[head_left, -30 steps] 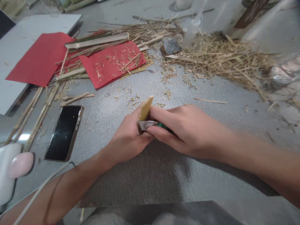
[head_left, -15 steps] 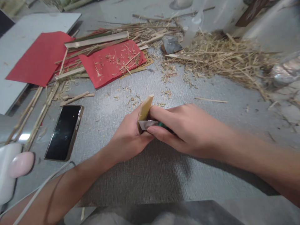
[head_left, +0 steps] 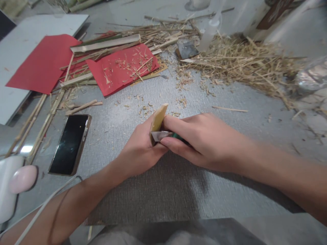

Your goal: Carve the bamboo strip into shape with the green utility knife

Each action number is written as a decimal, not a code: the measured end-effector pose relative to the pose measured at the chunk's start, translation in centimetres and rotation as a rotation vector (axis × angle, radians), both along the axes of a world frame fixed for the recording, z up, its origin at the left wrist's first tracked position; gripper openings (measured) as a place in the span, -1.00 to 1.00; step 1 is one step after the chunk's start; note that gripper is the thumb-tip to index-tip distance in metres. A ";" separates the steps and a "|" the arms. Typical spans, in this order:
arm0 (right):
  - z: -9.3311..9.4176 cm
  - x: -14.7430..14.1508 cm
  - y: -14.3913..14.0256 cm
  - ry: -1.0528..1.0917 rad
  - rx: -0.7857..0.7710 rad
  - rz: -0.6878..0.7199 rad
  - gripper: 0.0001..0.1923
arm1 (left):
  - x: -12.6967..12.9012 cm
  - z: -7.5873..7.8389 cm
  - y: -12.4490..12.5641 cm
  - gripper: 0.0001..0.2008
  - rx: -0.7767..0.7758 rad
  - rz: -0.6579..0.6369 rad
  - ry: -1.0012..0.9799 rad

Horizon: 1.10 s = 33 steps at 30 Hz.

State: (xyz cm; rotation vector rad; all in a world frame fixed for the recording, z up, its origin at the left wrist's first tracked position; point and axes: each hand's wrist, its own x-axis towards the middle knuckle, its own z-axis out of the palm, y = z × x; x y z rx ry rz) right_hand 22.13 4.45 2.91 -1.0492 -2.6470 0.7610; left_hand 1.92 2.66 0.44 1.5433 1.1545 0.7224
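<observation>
My left hand [head_left: 139,151] grips a short flat piece of bamboo [head_left: 158,117], standing upright with its pale yellow face toward me. My right hand [head_left: 201,139] holds a knife with a green handle; its grey blade [head_left: 159,135] presses against the lower part of the bamboo piece. The two hands touch each other over a grey textured mat [head_left: 153,190] in the middle of the view. Most of the knife handle is hidden inside my right fist.
A black phone [head_left: 70,143] lies at the left. Red paper sheets [head_left: 43,63] and long bamboo strips [head_left: 104,44] sit at the back left. A heap of bamboo shavings [head_left: 245,64] covers the back right. A white and pink object [head_left: 15,180] is at the far left edge.
</observation>
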 end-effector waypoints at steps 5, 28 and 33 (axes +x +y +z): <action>0.1 0.0 0.0 -0.013 -0.003 -0.003 -0.67 | 0.1 0.3 0.0 -0.91 0.017 -0.002 0.015; 0.0 0.1 -0.1 -0.009 0.032 -0.009 -0.68 | 0.2 0.5 0.1 -0.87 0.034 -0.031 0.003; 0.1 0.1 0.0 0.009 0.056 0.001 -0.69 | 0.2 0.3 0.1 -0.88 0.085 -0.008 0.029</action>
